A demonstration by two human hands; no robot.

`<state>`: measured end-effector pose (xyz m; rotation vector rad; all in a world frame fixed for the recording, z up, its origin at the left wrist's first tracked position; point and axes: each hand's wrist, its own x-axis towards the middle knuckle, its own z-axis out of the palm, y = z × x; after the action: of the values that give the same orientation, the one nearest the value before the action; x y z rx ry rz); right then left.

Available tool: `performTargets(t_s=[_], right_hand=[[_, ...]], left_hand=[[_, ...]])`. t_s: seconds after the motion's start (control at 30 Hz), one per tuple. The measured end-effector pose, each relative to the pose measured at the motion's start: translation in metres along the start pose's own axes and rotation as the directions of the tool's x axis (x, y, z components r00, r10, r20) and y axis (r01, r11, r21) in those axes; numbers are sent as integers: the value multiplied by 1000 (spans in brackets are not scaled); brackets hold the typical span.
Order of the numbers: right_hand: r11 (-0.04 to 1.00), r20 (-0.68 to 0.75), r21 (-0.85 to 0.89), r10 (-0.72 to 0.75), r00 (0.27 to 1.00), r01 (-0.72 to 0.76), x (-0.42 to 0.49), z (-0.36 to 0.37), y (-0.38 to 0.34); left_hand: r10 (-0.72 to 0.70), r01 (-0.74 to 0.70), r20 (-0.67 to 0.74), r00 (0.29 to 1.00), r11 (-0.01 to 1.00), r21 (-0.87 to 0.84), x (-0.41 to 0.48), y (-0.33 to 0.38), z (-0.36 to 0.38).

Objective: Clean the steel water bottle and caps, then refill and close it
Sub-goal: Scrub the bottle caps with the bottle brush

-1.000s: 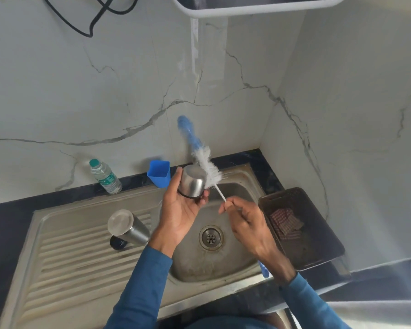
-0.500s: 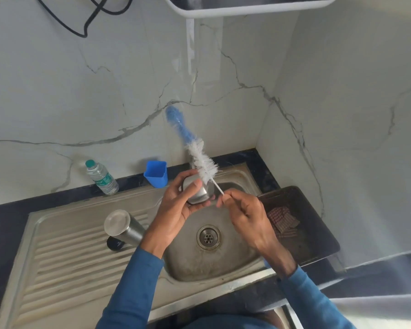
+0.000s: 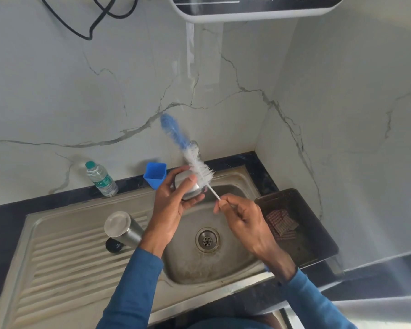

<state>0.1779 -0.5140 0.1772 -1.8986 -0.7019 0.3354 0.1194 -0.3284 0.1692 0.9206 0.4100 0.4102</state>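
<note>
Over the sink (image 3: pixel 199 271), the left hand (image 3: pixel 173 210) grips one steel cap (image 3: pixel 188 187), and the right hand (image 3: pixel 241 220) pinches the wire stem of one bottle brush (image 3: pixel 199 168), its bristles at the cap's edge. One steel bottle (image 3: pixel 125 230) and one black cap (image 3: pixel 113 245) sit on the drainboard (image 3: pixel 69 260). The white appliance (image 3: pixel 247 11) overhead carries cut-off writing ending "prime.in".

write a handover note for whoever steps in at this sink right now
Left hand holds the steel cap over the sink.
Right hand pinches the bottle brush by its wire stem, bristles against the cap.
Steel bottle sits on the drainboard, with a small black piece beside it, perhaps the other cap.
Done: cap scrub under way; nothing more can be told.
Left: finish the cap, clean the bottle and black piece if needed, refill, close.
</note>
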Motion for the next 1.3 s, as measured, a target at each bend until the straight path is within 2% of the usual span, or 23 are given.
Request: performTargets(t_s=[0.13,0.3,0.47,0.53,0.7,0.77,0.87,0.97,1.1,1.3], right_hand=[[1000,57,1,26,998,-26,-13,5,3],[1000,2,-22,-11,1000,12,11,-3,-3],[1000,48,-30,9,999,-8,1,0,1],[999,67,-8,36,997,-36,-8,1,3],[1000,9,7,-3,1000,3,5,-5,1],[1000,-11,11,-18,1000,19,8,-8,3],[1000,21,8,0,1000,0,-1,-8,11],[1000,53,21,16,998,-18,-8,-10,12],[999,-6,46,-9,1000,9,5,-18,3],[999,52,35,16,999,-18,-8,-13,18]], left_hand=[[36,-40,-110,993,999,-34,9,12,-6],[-21,20,22,1000,999,27,-3,-1,1],[1,-3,-33,999,997,-82,2,12,-4],[3,-7,-57,998,997,-74,2,16,-4],[-53,51,62,997,998,23,-9,-2,6],[-43,42,91,995,999,8,-9,-3,10],[-20,22,35,999,998,-56,-1,7,9],[-12,12,14,1000,1000,-22,4,14,5],[-59,52,159,985,997,48,-5,6,13],[-8,10,15,1000,996,-89,0,12,11]])
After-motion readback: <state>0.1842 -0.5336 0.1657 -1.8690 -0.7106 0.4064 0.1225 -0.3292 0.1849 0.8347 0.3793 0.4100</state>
